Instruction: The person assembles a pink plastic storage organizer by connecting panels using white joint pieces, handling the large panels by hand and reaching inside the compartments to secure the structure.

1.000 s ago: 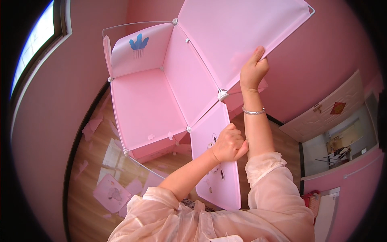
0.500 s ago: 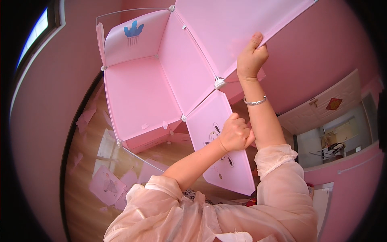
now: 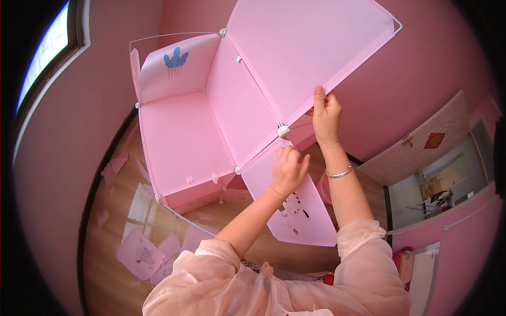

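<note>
My right hand [image 3: 327,117] grips the near edge of a large pink panel [image 3: 311,52], thumb on top and fingers underneath. A white corner connector [image 3: 283,129] sits at that panel's lower corner, left of the hand. My left hand [image 3: 290,169] has curled fingers over the upper part of a pink door panel [image 3: 311,224] printed with a cartoon animal. Whether anything is between those fingers is hidden. Left of the hands stands the pink cube cabinet [image 3: 184,142], its panels framed by thin rods and white connectors.
A panel with a blue crown-like print [image 3: 176,59] stands at the cabinet's far side. Pink scraps and a printed sheet [image 3: 139,255] lie on the wood floor at left. A white door [image 3: 421,131] stands open at right. Pink walls surround the cabinet.
My right hand has come down along the large panel's edge, and more of that panel shows. My left hand has moved up and left over the door panel, toward the connector.
</note>
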Demonstrator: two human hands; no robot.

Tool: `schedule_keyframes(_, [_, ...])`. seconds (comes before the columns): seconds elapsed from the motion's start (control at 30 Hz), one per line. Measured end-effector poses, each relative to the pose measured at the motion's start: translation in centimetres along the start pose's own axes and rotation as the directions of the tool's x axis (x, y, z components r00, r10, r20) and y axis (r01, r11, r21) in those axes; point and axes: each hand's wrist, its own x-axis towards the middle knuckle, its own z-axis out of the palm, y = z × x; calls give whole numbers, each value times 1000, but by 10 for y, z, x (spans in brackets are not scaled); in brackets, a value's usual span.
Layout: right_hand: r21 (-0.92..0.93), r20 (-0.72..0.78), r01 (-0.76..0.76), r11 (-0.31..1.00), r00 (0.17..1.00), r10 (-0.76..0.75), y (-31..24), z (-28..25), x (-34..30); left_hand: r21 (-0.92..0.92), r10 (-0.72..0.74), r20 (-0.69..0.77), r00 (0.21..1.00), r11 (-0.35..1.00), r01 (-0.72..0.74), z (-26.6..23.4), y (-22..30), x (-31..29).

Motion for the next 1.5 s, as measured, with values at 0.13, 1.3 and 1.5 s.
schedule_keyframes(0.13, [-144, 82, -119, 982, 988, 132, 10, 5, -7, 245, -209, 32, 978, 950, 195, -6, -18, 40])
schedule_keyframes(1.3, [-474, -294, 135, 870, 907, -302, -35, 2, 147, 386, -414, 166, 895, 863, 327, 0, -46, 45])
schedule_keyframes(1.5, [-527, -148, 206, 824, 933, -328, -81, -7, 219, 397, -425, 237, 874, 863, 312, -4, -48, 11])
